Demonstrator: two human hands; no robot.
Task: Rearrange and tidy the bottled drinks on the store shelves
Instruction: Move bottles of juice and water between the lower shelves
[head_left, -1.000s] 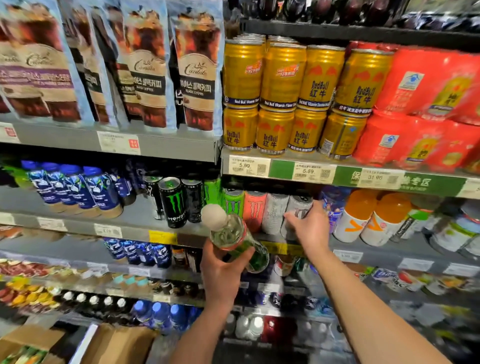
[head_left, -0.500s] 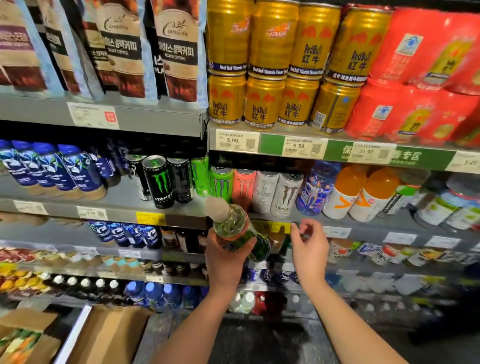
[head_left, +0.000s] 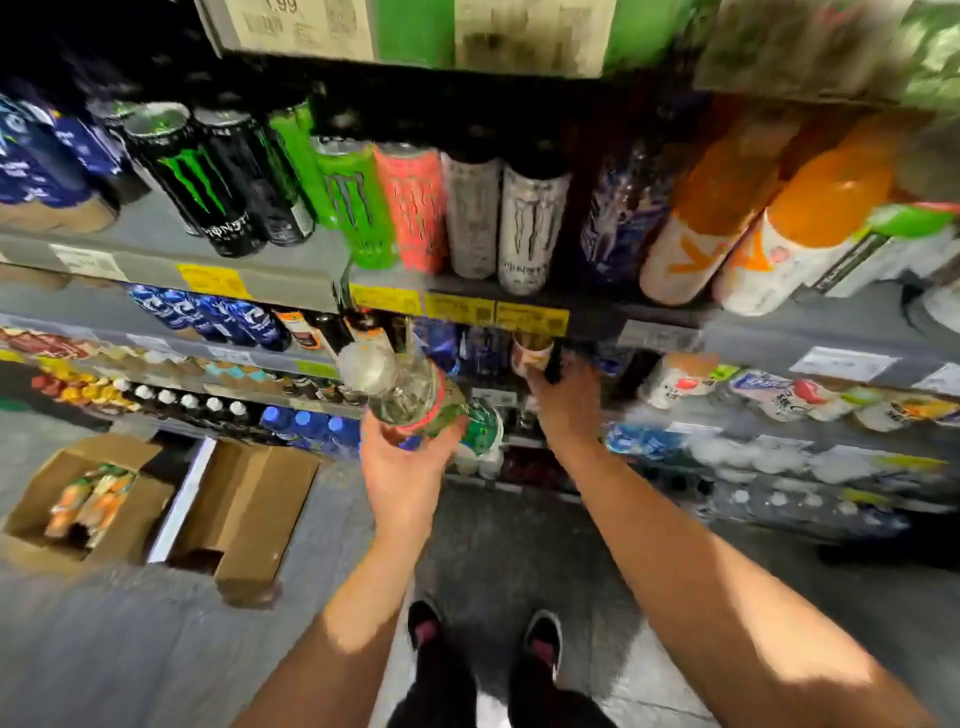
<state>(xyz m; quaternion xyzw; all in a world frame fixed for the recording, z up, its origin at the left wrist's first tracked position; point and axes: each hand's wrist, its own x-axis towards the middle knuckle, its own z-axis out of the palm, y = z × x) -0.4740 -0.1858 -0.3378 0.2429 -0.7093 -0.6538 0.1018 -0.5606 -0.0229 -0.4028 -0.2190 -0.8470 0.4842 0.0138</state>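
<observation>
Nearest: two black shoes (head_left: 540, 649) on grey floor, both forearms reaching fwd. Left hand (head_left: 402, 467) wraps fingers + thumb round the lower body of a clear bottle (head_left: 410, 397), white cap tilted up-left toward the camera, bottle base pointing at the shelves. Right hand (head_left: 566, 402) reaches under the yellow-tagged shelf edge (head_left: 457, 306), fingers around a small dark bottle (head_left: 535, 353); grip blurred, can't tell how tight. Open cardboard boxes (head_left: 244, 514) on floor at left. Farther up: Monster cans (head_left: 208, 182), orange bottles (head_left: 727, 208).
</observation>
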